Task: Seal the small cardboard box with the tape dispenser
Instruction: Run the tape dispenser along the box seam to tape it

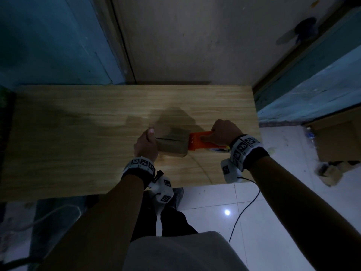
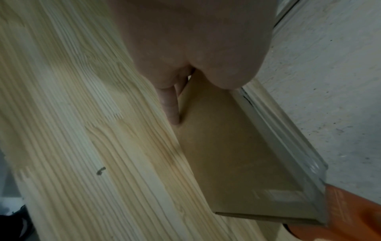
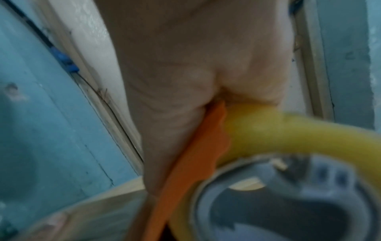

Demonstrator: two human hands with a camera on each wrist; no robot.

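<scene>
Holding the box (image 1: 172,142) still on the table (image 1: 78,133) with a gripping left hand (image 1: 146,143), the right hand (image 1: 224,132) grips the dispenser (image 1: 201,142) at its right edge to lay tape.

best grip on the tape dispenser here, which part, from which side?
The yellow handle, from the end away from the cardboard box. The orange tape dispenser has its front at the box edge, so only that end is free; the right hand grips there.
</scene>
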